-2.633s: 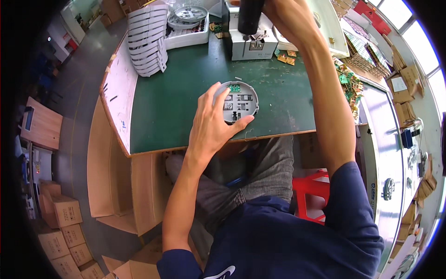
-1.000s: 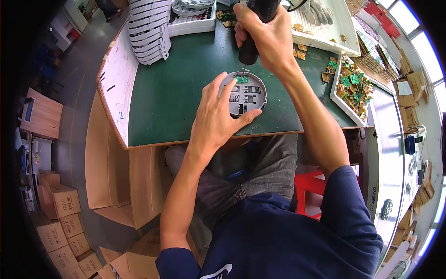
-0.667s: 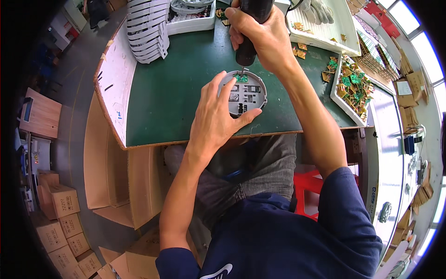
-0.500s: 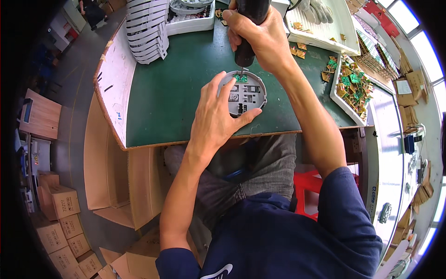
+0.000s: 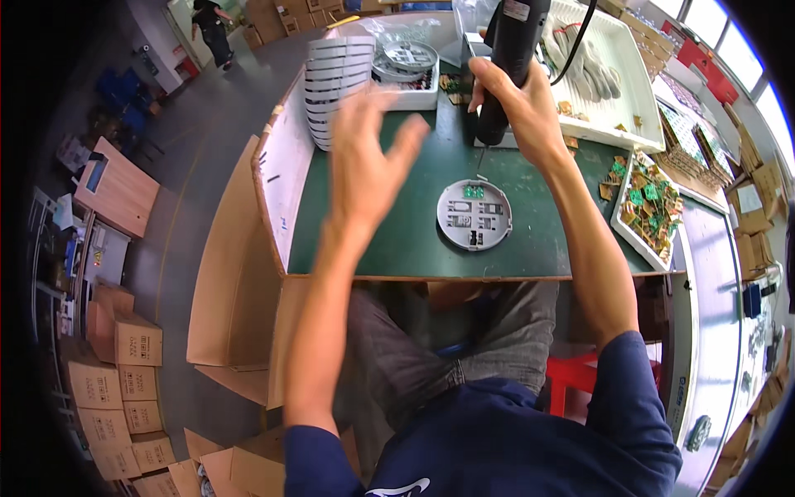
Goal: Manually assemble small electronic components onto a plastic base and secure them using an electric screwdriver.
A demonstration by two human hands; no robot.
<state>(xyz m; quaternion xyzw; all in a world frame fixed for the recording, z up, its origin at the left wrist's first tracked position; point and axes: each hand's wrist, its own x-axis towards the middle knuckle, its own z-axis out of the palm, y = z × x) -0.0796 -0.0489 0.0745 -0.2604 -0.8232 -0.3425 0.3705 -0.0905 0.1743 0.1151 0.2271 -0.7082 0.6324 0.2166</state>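
My right hand (image 5: 532,116) grips a black electric screwdriver (image 5: 515,45), its thin bit pointing down above the table. Below the bit, a round grey plastic housing (image 5: 474,214) lies flat with its inner side up. A small green circuit board (image 5: 474,191) sits at its far edge. My left hand (image 5: 362,170) is off the housing, blurred by motion, with thumb and fingers apart and nothing seen in it. It is nearest to a tall stack of curved grey plastic parts (image 5: 338,70), partly covering its lower end; contact cannot be made out.
Behind the stack, a white bin (image 5: 416,99) holds round grey parts. At the right, a white tray (image 5: 623,217) is heaped with small green and tan boards. Gloves (image 5: 590,70) lie in a large white tray (image 5: 642,137). A raised white panel (image 5: 281,195) borders the green tabletop's left side.
My left hand has let go of the round housing and moved left toward the stack. The screwdriver has lifted away from the circuit board. The whole view has shifted.
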